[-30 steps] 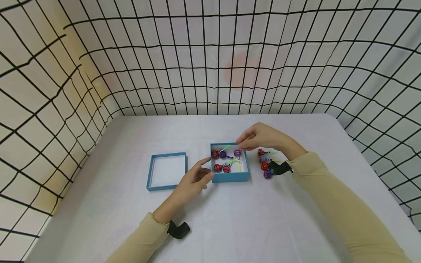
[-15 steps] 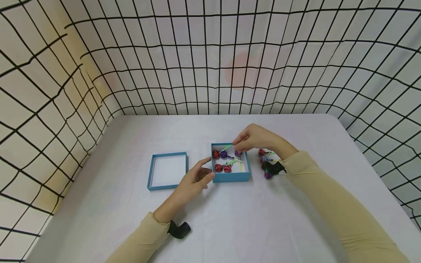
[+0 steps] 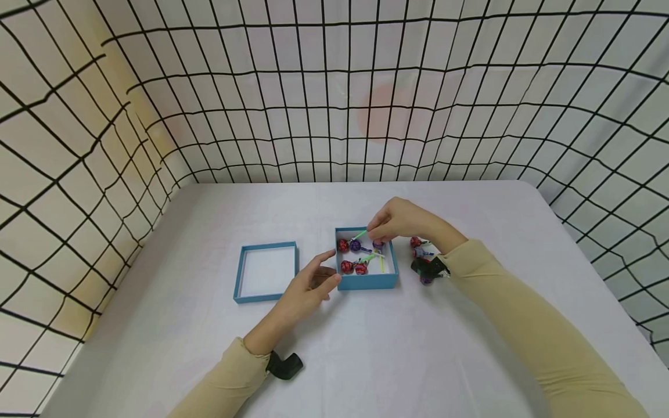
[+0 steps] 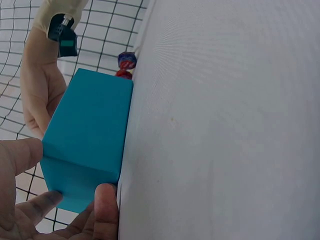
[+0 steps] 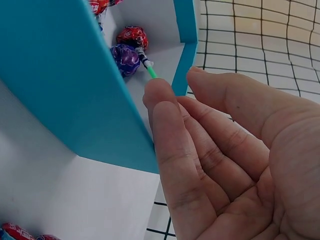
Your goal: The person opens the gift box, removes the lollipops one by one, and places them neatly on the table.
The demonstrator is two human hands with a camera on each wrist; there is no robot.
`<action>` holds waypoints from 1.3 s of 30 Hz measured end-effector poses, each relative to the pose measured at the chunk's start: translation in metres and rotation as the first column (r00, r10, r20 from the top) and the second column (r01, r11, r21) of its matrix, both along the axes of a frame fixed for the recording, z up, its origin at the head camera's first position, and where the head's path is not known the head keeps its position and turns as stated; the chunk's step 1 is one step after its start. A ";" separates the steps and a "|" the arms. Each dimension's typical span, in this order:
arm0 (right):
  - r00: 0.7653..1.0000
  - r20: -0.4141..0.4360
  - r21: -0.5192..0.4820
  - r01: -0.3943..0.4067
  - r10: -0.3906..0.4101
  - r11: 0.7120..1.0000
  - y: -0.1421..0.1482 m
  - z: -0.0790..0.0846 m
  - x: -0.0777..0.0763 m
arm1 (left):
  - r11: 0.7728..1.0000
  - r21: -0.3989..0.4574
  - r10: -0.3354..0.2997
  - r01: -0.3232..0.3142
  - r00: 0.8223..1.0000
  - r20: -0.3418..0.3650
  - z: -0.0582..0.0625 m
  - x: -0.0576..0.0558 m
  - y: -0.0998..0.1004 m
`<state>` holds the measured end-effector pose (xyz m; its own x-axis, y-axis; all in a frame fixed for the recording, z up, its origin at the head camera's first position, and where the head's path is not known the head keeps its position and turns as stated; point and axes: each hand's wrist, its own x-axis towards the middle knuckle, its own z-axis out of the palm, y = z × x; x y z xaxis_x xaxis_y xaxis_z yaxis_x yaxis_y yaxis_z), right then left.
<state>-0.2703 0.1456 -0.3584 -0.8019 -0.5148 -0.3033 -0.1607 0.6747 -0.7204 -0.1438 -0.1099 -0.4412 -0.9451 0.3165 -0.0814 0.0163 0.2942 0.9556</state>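
My left hand is at the left side of a blue box, its spread fingers touching the wall and corner in the left wrist view. Inside lie several wrapped lollipops, among them a red lollipop at the front left and a purple lollipop. Over the box's back right corner hangs my right hand, fingers bent downward. In the right wrist view its thumb stands apart from the fingers, and a green stick ends near a fingertip. Nothing shows between thumb and fingers.
The box's lid lies upturned to the left. Right of the box is a row of lollipops, partly hidden by the black wrist camera. Black netting rises behind the white table.
My right hand has moved slightly left and further in over the box's back right corner, now partly covering the purple lollipop there. The left hand keeps its place at the box.
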 end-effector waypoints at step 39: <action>0.997 -0.074 0.103 0.020 -0.012 0.995 -0.006 -0.001 0.007 | 1.000 -0.003 0.004 -0.004 1.000 0.000 0.001 0.001 0.000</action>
